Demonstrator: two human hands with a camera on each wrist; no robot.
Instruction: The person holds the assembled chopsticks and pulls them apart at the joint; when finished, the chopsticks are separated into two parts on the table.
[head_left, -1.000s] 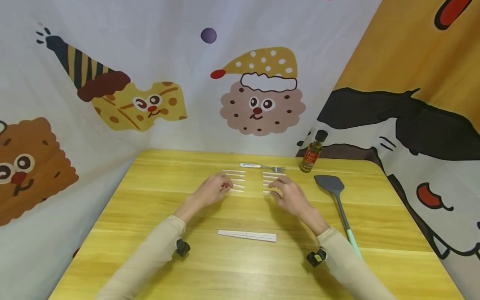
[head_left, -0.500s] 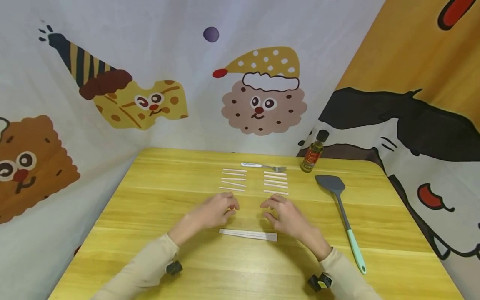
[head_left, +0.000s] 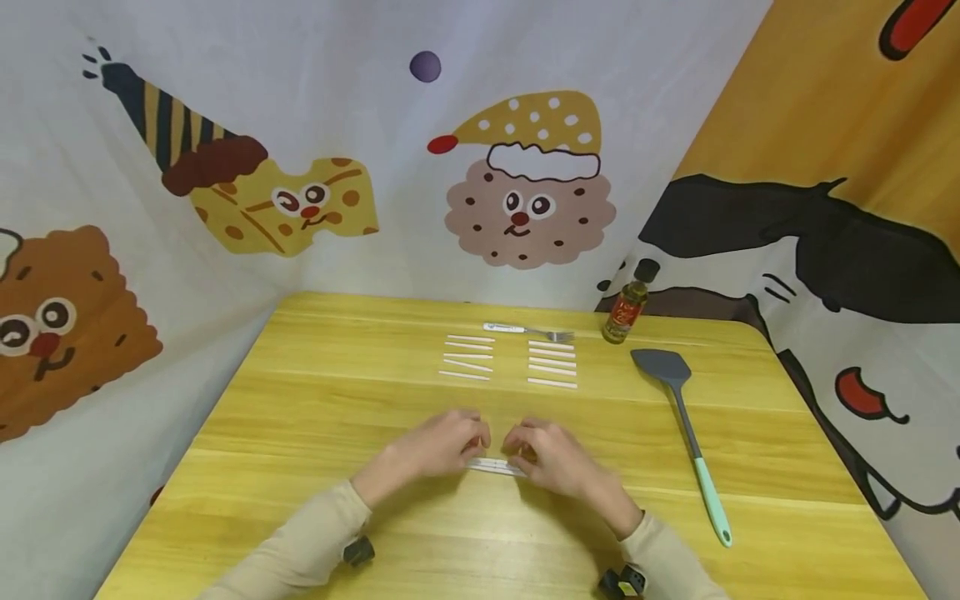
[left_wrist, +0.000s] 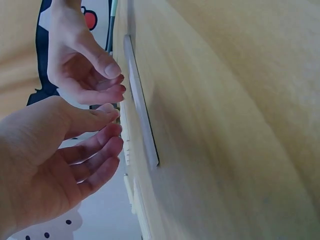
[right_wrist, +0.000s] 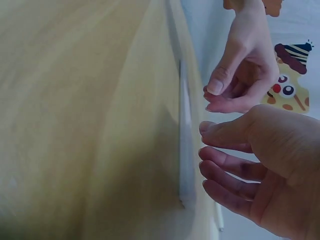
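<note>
Several long white tapered sticks, resembling chopsticks [head_left: 495,467], lie side by side on the yellow wooden table [head_left: 420,550], with a seam visible near their middle. Above their left part is my left hand [head_left: 452,443], and above their right part my right hand [head_left: 557,458]. Both hands have loosely bent fingers and hide the sticks' ends in the head view. In the left wrist view, my left fingertips [left_wrist: 116,117] stop just short of the white sticks [left_wrist: 142,110]. The right wrist view likewise has my right fingertips [right_wrist: 206,127] beside the sticks [right_wrist: 185,140], with nothing between them.
Farther back lie two columns of short white sticks, thinner ones [head_left: 467,357] left and thicker ones [head_left: 552,367] right. Behind them is a white-handled fork [head_left: 506,328]. A bottle [head_left: 625,312] stands back right, and a grey spatula [head_left: 678,400] with mint handle lies at right.
Both hands have drawn back from the short stick columns toward the long sticks at the front, coming closer together. The short sticks stay where they lay.
</note>
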